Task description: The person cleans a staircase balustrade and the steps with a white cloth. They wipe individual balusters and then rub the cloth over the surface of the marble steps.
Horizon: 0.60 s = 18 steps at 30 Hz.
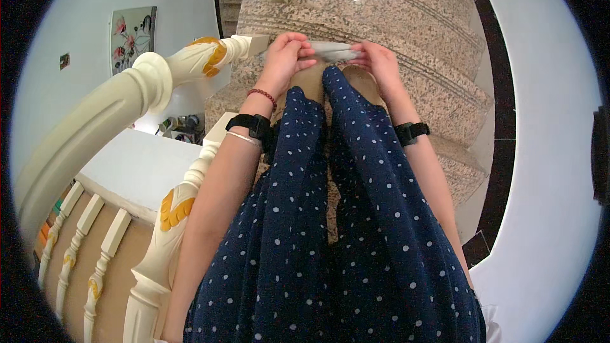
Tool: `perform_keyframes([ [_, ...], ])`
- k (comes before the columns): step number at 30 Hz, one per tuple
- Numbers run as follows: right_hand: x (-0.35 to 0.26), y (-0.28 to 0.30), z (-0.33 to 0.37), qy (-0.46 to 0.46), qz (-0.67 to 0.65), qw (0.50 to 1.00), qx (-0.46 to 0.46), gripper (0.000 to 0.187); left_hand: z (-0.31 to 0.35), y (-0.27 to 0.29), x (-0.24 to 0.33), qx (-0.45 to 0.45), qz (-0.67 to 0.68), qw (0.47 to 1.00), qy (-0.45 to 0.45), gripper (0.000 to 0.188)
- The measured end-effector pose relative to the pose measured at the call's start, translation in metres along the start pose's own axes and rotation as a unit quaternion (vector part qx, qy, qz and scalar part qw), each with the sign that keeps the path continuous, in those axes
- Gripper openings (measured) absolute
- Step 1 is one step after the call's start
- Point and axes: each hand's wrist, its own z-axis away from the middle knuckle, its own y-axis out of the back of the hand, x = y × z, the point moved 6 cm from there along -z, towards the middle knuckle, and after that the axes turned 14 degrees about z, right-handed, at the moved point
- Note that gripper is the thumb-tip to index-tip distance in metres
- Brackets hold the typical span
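A pale grey cloth (pixel 329 49) is stretched between my two hands, in front of my feet. My left hand (pixel 286 60) pinches its left end, thumb and fingers closed on it. At the opposite end, my right hand (pixel 379 65) grips the fabric with its fingertips. Beneath the cloth are speckled granite stairs (pixel 419 98) and the tips of my tan shoes (pixel 361 82). Navy dotted trousers (pixel 387 184) cover my legs between the forearms.
A cream handrail (pixel 82 114) with gold leaf carving curves along the left, with several balusters (pixel 162 235) below it. A white wall (pixel 553 152) with dark skirting (pixel 502 171) bounds the right side. Further left hangs a flower picture (pixel 132 38); steps continue ahead.
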Motion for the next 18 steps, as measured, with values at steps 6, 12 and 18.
perform_keyframes([
  [6, 0.093, 0.092, 0.008, -0.128, -0.144, 0.941, 0.277, 0.027, 0.004, 0.001, 0.004, -0.006, 0.01, 1.0, -0.005, 0.014],
  [12, 0.12, 0.214, 0.05, -0.267, 0.289, 0.784, 0.481, 0.032, -0.011, -0.001, 0.0, -0.02, 0.01, 1.0, -0.003, 0.013],
  [18, 0.062, 0.189, 0.086, -0.059, -0.043, 0.754, 0.653, 0.047, -0.004, 0.013, 0.007, 0.011, -0.008, 1.0, -0.017, 0.013],
])
